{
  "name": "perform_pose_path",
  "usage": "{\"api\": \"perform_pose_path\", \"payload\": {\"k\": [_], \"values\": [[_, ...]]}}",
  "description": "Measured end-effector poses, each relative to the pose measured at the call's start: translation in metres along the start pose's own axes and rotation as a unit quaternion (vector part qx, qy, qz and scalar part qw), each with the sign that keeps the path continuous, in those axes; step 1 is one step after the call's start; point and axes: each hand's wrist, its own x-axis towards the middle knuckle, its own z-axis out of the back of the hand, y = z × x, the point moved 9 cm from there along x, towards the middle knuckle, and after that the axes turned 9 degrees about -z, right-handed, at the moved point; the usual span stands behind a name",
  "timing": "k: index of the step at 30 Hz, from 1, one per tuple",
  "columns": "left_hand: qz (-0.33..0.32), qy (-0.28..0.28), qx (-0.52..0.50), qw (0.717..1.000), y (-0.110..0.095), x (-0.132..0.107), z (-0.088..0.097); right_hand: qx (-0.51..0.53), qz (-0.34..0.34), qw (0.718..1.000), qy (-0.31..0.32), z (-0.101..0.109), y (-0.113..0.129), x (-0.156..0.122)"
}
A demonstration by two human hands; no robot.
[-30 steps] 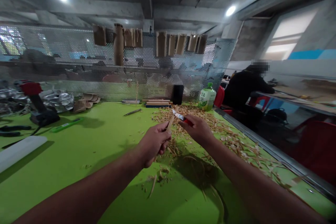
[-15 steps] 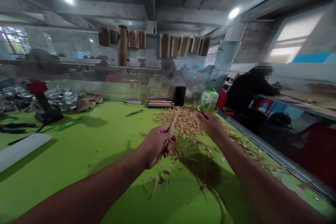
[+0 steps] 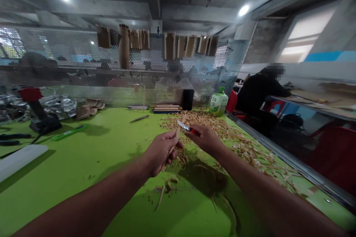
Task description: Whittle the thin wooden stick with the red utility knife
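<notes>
Centrally, left hand (image 3: 162, 152) closed around a thin wooden stick (image 3: 177, 132), right hand (image 3: 205, 139) gripping a red-handled knife (image 3: 185, 126), blade across the stick's far part, shavings (image 3: 204, 121) scattered over green table (image 3: 83, 159).

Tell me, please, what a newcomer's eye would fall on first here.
It would probably be the red-handled knife in the right hand, held up to the thin strip in the left hand. Next might come the tan shavings, heaped beyond the hands and trailing along the right of the bright green table.
</notes>
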Motion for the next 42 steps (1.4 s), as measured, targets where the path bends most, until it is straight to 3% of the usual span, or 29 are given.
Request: {"api": "perform_pose_path", "payload": {"k": [3, 7, 9, 13, 17, 21, 26, 32, 34, 37, 42], "values": [[-0.002, 0.015, -0.005, 1.000, -0.001, -0.004, -0.004, 0.003, -0.048, 0.998, -0.045, 0.014, -0.025, 0.010], [-0.012, 0.080, -0.006, 0.997, -0.002, -0.010, -0.018, 0.036, -0.162, 0.981, -0.102, 0.036, -0.076, 0.019], [-0.013, 0.078, -0.014, 0.997, -0.001, -0.009, -0.019, 0.041, -0.170, 0.977, -0.120, 0.043, -0.083, 0.019], [-0.014, 0.028, -0.020, 0.999, 0.002, 0.000, -0.007, 0.023, -0.089, 0.989, -0.113, 0.038, -0.048, 0.013], [-0.026, 0.021, 0.005, 0.999, 0.001, 0.003, -0.004, 0.012, -0.023, 0.999, -0.038, 0.010, -0.006, 0.001], [-0.016, -0.015, 0.039, 0.999, 0.000, 0.002, 0.003, -0.004, 0.003, 1.000, 0.027, -0.010, 0.012, -0.010], [-0.035, 0.000, 0.041, 0.999, -0.004, 0.000, 0.001, -0.004, -0.011, 1.000, -0.011, 0.001, 0.003, -0.004], [-0.038, 0.084, 0.035, 0.995, -0.004, -0.012, -0.020, 0.005, -0.141, 0.984, -0.109, 0.042, -0.066, 0.017], [-0.045, 0.087, 0.027, 0.995, -0.003, -0.011, -0.021, 0.006, -0.148, 0.979, -0.138, 0.052, -0.073, 0.017], [-0.037, 0.037, 0.041, 0.998, 0.003, -0.002, -0.008, 0.017, -0.097, 0.986, -0.137, 0.049, -0.051, 0.012], [-0.061, 0.014, 0.046, 0.997, 0.004, 0.006, 0.001, 0.010, 0.001, 1.000, -0.023, 0.011, 0.002, -0.002]]}}
